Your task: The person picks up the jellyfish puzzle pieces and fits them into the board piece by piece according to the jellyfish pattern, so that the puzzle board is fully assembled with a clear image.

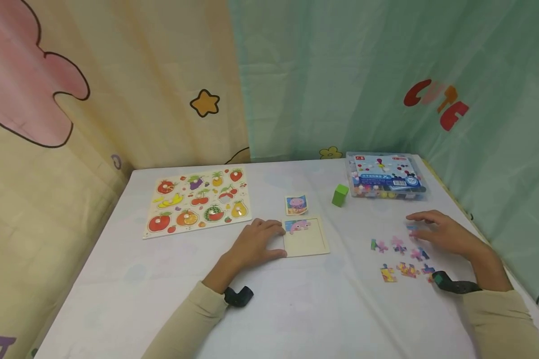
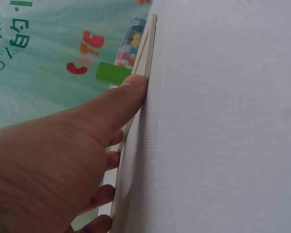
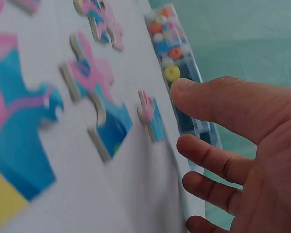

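Note:
My left hand (image 1: 253, 244) rests at the left side of a small wooden puzzle board (image 1: 307, 244), thumb (image 2: 133, 83) against its edge near the lower corner. Pink-and-blue pieces (image 1: 298, 226) lie in the board's upper left part. On the right, my right hand (image 1: 446, 234) hovers with thumb and fingers spread apart. Close to its fingertips is a blue-and-pink jigsaw piece (image 3: 157, 121), with nothing between thumb and fingers. Several more jigsaw pieces (image 1: 407, 269) lie scattered in front of that hand.
A small picture card (image 1: 296, 205) lies just behind the board. Farther back stand a green block (image 1: 340, 195) and a clear plastic box of beads (image 1: 386, 175). At the left lies a fruit peg puzzle (image 1: 199, 202). Curtains hang behind the white table (image 1: 287, 309).

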`<state>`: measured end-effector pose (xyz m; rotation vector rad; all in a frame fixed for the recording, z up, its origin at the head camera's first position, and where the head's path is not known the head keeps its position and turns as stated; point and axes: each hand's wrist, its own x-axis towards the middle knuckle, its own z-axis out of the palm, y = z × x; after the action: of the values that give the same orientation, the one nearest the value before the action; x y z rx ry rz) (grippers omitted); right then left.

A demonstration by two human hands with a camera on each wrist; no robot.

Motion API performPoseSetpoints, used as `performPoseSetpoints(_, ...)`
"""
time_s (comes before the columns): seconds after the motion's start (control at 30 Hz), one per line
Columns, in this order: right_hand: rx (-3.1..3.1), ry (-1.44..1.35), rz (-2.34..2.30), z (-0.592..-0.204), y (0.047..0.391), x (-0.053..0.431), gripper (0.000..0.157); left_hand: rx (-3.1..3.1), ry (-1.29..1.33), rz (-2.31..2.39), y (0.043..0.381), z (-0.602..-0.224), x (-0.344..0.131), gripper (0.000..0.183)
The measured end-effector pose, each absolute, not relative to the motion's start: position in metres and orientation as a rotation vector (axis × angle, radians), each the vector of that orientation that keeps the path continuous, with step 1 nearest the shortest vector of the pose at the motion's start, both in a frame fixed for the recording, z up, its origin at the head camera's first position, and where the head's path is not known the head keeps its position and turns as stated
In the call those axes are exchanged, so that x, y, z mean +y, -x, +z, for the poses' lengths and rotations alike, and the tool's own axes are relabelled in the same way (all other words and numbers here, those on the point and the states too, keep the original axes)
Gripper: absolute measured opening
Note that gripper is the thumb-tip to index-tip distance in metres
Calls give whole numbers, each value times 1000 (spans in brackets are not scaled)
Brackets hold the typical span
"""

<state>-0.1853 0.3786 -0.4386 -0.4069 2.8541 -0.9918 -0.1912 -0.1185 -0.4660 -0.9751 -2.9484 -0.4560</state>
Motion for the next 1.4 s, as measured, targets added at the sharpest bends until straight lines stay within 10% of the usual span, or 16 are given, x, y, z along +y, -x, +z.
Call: performPoseSetpoints(1.4,3274,816,-695,-469,190,399,24,-2965,968,-478,188,-461,-116,56)
